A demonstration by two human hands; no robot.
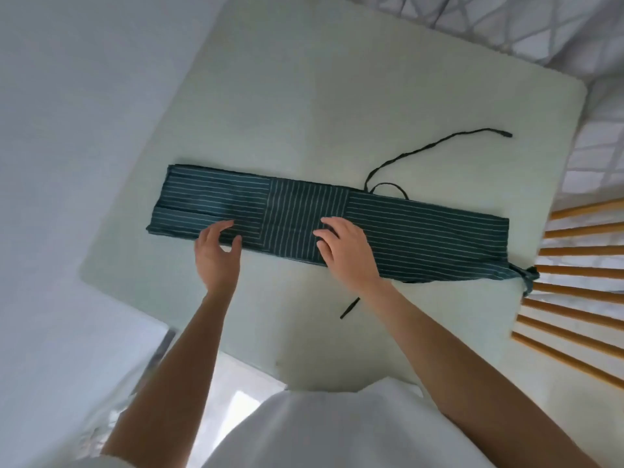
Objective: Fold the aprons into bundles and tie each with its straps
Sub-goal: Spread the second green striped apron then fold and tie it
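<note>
A white shirt (pixel 337 430) fills the bottom. Mid-frame, the left hand (pixel 217 255) and right hand (pixel 347 253) rest with loose, spread fingers on the long striped cloth apron (pixel 422 231). Thin dark straps (pixel 435 145) curl above.

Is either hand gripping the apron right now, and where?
Neither grips it. Both the left hand and right hand rest on the folded apron's near edge.

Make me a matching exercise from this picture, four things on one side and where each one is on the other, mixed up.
Things
1. left hand
2. right hand
3. long strap
4. wooden slats

Places
A. trailing across the table beyond the folded apron
B. past the table's right edge
C. on the apron's near edge, left of the centre panel
D. resting on the apron, right of the centre panel

Pairs: 1-C, 2-D, 3-A, 4-B
</note>
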